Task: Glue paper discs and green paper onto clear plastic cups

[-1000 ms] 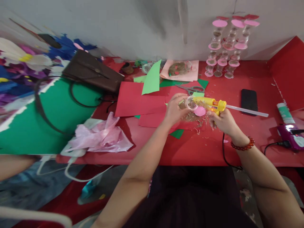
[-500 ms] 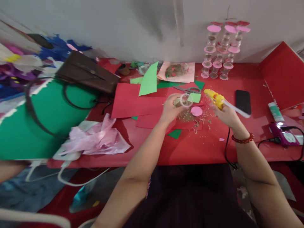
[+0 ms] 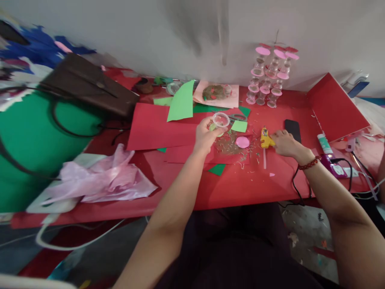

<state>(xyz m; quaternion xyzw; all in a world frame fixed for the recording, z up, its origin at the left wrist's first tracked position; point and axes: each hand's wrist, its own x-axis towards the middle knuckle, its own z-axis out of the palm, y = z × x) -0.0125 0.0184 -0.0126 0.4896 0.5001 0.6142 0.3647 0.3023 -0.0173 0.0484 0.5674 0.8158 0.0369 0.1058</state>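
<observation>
So the clear plastic cup (image 3: 221, 120) is gripped in the left hand (image 3: 205, 137), with the fingers closed round its side and the rim tipped up, presumably so the opening is left free. It's held over the clutter in the middle of the red surface (image 3: 228, 192). The yellow glue gun (image 3: 266, 138) is over to the right, its handle met by the fingers of the right hand (image 3: 284, 142). Those fingers are partly curled, but whether the handle is properly grasped or just touched can't be told from here. The nozzle seems to be pointed away from the body, probably in case the tip is hot.

Materials-wise, the cup is thin and see-through, and a translucent glue stick (image 3: 264, 158) is seated in the gun's back end. A flat, round pink disc (image 3: 243, 142) is surrounded by stringy shavings (image 3: 227, 146), smooth red card (image 3: 159, 128) is spread to the left, and knobbly towers (image 3: 271, 74) of clear cups and pink rounds are lined up by the wall.
</observation>
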